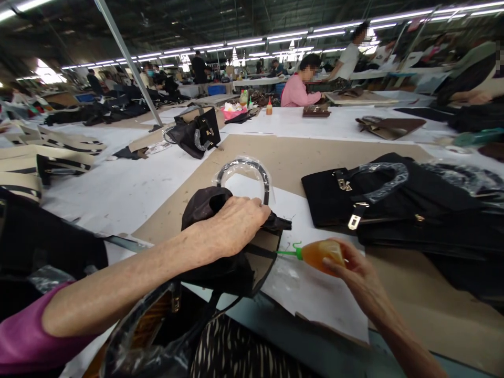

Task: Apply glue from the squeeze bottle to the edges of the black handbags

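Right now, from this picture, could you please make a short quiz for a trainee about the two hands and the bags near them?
1. True or false: the right hand holds an amber squeeze bottle with a green nozzle.
2. What covers the handle of the dark handbag under the left hand?
A) clear plastic
B) red tape
C) brown paper
3. What colour is the clasp on the black handbag at the right?

Key: 1 true; 2 A; 3 gold.
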A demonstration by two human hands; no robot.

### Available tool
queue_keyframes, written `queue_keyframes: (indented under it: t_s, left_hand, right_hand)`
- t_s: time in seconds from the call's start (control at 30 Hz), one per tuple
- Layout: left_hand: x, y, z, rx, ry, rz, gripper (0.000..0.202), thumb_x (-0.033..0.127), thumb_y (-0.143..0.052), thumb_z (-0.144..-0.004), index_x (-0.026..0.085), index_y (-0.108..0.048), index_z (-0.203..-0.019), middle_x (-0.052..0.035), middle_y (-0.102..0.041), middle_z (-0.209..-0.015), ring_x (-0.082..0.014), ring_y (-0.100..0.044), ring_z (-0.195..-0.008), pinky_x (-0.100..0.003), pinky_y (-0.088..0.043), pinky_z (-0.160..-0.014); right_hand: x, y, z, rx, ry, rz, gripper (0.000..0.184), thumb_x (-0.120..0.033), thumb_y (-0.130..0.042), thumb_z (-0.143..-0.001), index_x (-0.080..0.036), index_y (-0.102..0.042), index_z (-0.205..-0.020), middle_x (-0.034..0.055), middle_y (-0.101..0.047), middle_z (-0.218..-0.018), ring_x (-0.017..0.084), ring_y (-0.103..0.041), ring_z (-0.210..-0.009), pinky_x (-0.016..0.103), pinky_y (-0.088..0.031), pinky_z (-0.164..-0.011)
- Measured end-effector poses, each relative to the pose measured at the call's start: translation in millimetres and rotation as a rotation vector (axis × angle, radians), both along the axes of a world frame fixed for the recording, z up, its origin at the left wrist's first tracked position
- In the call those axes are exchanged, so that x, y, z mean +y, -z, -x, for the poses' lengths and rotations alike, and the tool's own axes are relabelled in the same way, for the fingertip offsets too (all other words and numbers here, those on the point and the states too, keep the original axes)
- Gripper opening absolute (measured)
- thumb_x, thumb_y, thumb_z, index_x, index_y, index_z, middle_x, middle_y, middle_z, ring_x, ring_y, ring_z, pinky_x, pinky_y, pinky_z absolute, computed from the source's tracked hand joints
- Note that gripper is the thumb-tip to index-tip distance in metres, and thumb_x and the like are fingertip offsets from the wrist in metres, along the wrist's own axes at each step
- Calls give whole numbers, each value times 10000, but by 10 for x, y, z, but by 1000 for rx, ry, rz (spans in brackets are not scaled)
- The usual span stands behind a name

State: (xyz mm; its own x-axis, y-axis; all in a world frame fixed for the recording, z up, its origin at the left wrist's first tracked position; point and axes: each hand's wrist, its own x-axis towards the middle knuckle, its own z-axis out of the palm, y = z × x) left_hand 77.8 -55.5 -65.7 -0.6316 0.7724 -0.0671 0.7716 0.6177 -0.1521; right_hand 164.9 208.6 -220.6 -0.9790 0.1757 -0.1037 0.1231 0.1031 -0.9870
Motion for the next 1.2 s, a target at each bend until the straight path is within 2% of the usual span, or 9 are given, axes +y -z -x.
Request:
queue_keyframes:
  t_s: [0.4, 0.73, 1.2]
  left_hand:
    - [-62, 17, -178, -25, 29, 0, 144, 69, -500, -753, 145, -502, -875, -60, -562, -815, -222, -568, -721, -325, -434, -597]
    - [-50, 1, -206, -49, 17, 32, 157, 61, -509, -742, 137, -499, -879, -71, -570, -846, -215, -564, -749, -325, -440, -618]
    - [-52, 17, -223, -44, 1, 32, 147, 88, -515, -756, 138, -506, -894, -74, -576, -867, -230, -568, -765, -339, -444, -612]
  right_hand:
    - [-2, -42, -66, -55, -39, 88, 443, -458, -745, -746, -250, -571, -1096, 32, -628, -1032, 302, -575, -969, 369, -498, -830]
    - [34, -82, -118, -115, -74, 246, 419, -422, -715, -806, -198, -563, -1126, 88, -623, -1077, 304, -598, -942, 397, -529, -790]
    - [-36, -220, -168, -135, -68, 331, 436, -393, -835, -669, -225, -644, -1023, 49, -656, -950, 250, -606, -823, 290, -544, -641]
